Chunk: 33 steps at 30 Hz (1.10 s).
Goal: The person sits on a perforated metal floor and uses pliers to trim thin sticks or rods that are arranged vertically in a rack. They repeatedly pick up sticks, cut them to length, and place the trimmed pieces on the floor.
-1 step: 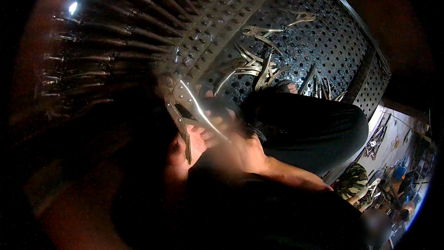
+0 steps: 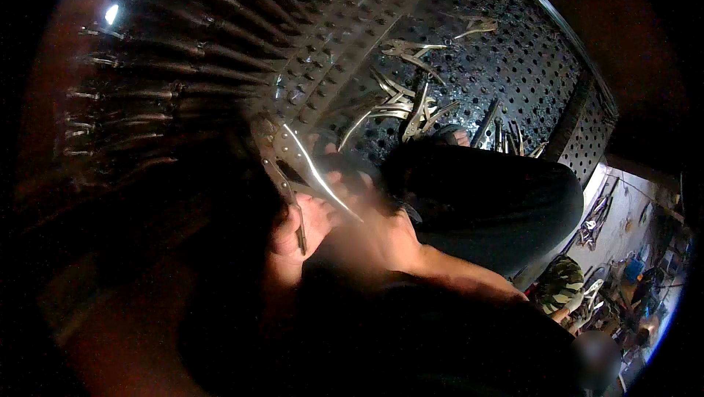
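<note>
In front of me is a pair of silver locking pliers [image 2: 297, 155], jaws toward the upper left and handles spread apart. My left hand [image 2: 312, 224] is closed around the lower handle, its thumb over the handle's outer side. Beside the upper handle is my right hand [image 2: 392, 239], its fingers curled behind the tool. A blur covers part of that hand, so its exact grip shows only in part. Shadow hides much of the jaw end.
Several more locking pliers [image 2: 418, 111] lie heaped on a perforated dark metal surface [image 2: 521, 59]. Rows of dark rod-like parts [image 2: 198, 48] fan out at the upper left. My black-clad leg [image 2: 491, 195] is bent at right. A person in camouflage [image 2: 561, 287] works at lower right.
My left thumb has closed over the lower handle, where the hand was more open behind it. The pliers and my right hand stay nearly in place.
</note>
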### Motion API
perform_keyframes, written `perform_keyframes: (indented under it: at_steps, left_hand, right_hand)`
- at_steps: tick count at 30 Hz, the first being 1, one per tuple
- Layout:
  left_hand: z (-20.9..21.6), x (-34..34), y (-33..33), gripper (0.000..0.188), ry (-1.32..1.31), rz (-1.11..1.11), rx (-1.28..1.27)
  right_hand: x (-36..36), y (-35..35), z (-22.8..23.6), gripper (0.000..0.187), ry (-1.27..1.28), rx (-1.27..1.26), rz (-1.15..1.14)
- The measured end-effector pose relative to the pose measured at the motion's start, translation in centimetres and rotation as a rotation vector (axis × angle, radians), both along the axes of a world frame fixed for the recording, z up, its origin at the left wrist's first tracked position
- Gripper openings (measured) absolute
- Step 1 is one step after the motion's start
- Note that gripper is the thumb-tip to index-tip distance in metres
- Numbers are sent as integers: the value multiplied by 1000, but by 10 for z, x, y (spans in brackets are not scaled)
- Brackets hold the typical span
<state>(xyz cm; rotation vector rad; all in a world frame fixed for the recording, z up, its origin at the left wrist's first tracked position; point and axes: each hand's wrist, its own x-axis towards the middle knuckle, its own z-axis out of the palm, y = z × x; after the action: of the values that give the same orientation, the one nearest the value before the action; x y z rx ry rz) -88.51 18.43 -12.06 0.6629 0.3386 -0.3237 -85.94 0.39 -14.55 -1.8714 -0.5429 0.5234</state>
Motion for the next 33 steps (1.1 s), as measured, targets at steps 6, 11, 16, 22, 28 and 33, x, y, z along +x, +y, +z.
perform_keyframes:
  at_steps: [6,11,16,22,28,33]
  left_hand:
    - [-24,10,-2,56,0,52,24]
    - [-27,2,26,50,17,144,17]
    - [-45,-4,36,62,-21,160,64]
    - [-62,-32,30,48,218,318,19]
    - [-59,-7,29,45,103,283,-5]
    - [-113,-43,44,51,19,274,-65]
  right_hand:
    - [9,-15,-16,41,168,108,-6]
    - [101,1,-23,41,455,153,-435]
    - [170,31,-186,34,-45,-706,50]
    - [199,64,-244,65,-227,-884,517]
    - [228,24,-375,67,-253,-960,510]
    - [196,76,-299,69,-541,-966,713]
